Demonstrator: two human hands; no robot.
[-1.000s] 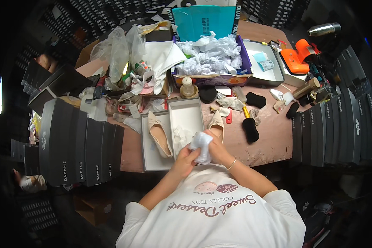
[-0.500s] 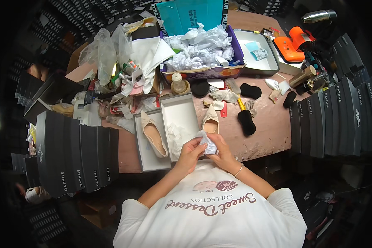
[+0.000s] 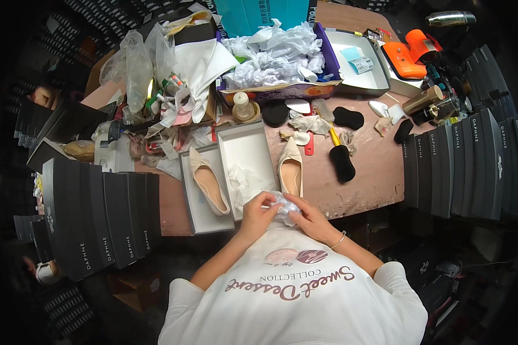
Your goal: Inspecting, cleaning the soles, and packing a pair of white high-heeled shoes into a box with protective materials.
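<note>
Near the centre of the frame, just below the table's front edge, the left hand (image 3: 256,218) and the right hand (image 3: 316,224) hold a piece of crumpled white paper (image 3: 283,211) between them. The left hand pinches it between thumb and fingers; the right hand's bent fingers grip the other side. A second ago the paper is a rounder ball standing up between the hands; now it sits lower and looks looser and more spread.

The right-hand beige shoe (image 3: 290,168), at the centre of the frame, lies toe up-frame on the table (image 3: 365,187). In the earliest picture the right hand covers its heel end; now most of its insole shows, with the fingers just below its heel. The other beige shoe (image 3: 209,183), left of centre, rests as before in the grey box (image 3: 199,223). Beside it, the white-lined tray (image 3: 243,144) still has loose tissue (image 3: 244,183) in its lower part.

The whole view has slid slightly left and up, so the purple carton (image 3: 331,57) of crumpled paper at upper centre, and the black brush (image 3: 342,164) right of centre, appear shifted without clearly having moved on the table.
</note>
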